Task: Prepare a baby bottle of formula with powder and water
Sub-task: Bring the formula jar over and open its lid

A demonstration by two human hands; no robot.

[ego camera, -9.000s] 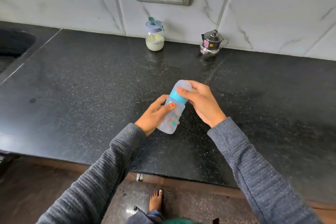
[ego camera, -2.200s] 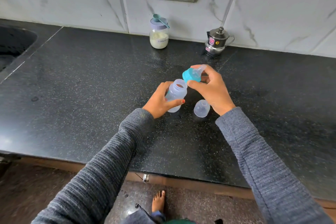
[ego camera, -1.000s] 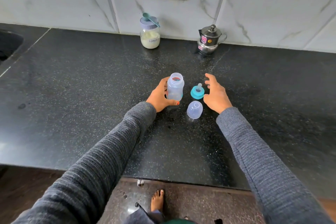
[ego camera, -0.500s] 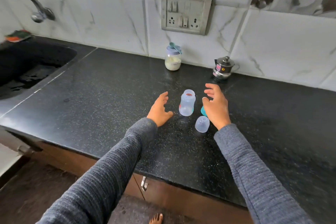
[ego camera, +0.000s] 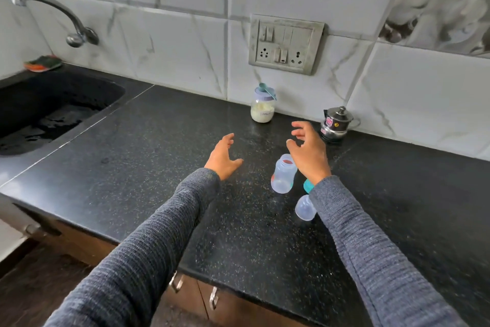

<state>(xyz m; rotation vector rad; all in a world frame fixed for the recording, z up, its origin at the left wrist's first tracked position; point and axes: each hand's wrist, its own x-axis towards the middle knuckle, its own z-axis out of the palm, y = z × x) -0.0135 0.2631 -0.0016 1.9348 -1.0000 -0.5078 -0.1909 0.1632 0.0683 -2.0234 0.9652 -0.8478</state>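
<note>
We see the bottle (ego camera: 283,176) standing uncapped on the black desk (ego camera: 148,157), with the teal nipple ring (ego camera: 307,185) just beside it, partly hidden by the right sleeve, and the clear cap (ego camera: 305,207) near them toward the desk's front edge. Both our hands hold nothing: the left hand (ego camera: 223,157) hovers with fingers spread, apart from the bottle, and the right hand (ego camera: 309,153) hangs loosely curled above it. At the wall stand the powder jar (ego camera: 262,108), a scoop (ego camera: 266,88) on its lid, and a steel pot (ego camera: 335,123).
</note>
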